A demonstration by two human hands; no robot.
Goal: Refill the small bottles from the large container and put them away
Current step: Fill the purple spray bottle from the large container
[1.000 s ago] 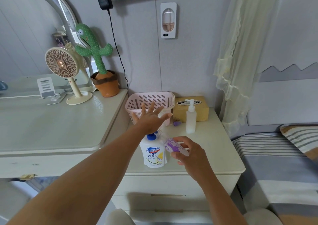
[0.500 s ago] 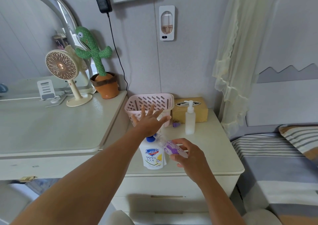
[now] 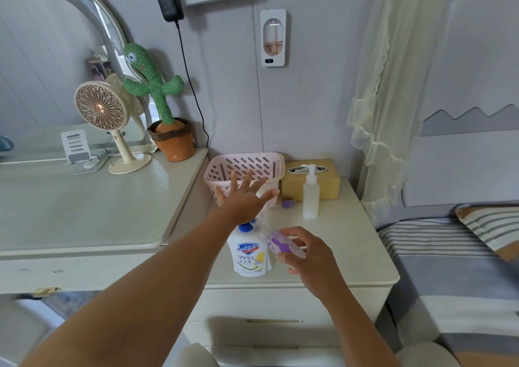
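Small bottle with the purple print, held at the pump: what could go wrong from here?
1. The small bottle is tilted in the right hand, its narrow mouth at the spout of the large container; soap could miss and run onto the nightstand.
2. The left hand seems to press the pump with an open palm only, so the container, standing near the front edge, might tip or slide.
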